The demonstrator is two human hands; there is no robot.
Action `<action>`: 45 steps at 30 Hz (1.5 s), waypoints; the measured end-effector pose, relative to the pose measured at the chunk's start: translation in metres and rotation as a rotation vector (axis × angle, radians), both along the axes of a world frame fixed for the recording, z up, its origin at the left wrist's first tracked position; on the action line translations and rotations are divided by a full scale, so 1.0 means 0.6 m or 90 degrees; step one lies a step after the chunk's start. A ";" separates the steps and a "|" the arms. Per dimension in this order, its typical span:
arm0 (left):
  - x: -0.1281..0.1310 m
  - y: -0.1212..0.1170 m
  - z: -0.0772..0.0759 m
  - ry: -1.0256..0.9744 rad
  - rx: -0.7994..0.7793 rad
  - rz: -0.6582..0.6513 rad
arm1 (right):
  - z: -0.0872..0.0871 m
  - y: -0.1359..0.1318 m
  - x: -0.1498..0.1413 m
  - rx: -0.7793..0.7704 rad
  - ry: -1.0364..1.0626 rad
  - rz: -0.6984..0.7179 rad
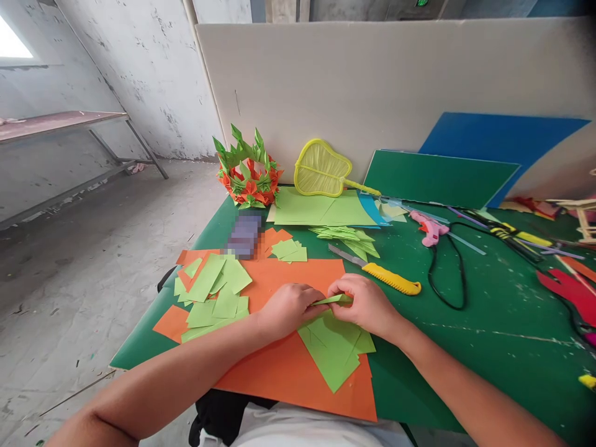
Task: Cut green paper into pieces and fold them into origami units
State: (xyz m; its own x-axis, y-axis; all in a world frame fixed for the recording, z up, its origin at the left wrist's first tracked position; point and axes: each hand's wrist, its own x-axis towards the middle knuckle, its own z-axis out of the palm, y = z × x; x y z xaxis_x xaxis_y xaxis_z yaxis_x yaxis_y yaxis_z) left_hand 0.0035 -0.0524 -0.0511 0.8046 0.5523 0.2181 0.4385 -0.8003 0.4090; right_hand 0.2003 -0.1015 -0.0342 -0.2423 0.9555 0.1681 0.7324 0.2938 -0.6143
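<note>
My left hand and my right hand meet over an orange sheet, both closed on a narrow folded piece of green paper. The fingers pinch it from either end, and part of it is hidden by them. Just below the hands lies a small stack of green paper squares, fanned out on the orange sheet. More loose green squares are spread in a pile left of my left hand. Beyond my right hand rests a yellow utility knife with its blade showing.
Along the back of the green table stand a green-and-orange folded-paper piece and a yellow fan. Folded green pieces lie near the knife. A pink glue gun with a black cord sits at right. A pale board rises behind.
</note>
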 end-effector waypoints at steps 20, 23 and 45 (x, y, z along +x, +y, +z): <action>0.009 -0.003 0.013 -0.258 -0.612 0.187 | 0.000 0.001 -0.006 -0.245 0.562 -0.059; 0.009 -0.005 0.019 -0.255 -0.613 0.178 | 0.003 0.001 -0.002 -0.262 0.580 -0.060; 0.003 -0.005 0.036 -0.245 -0.683 0.104 | 0.009 0.005 0.004 -0.275 0.575 -0.033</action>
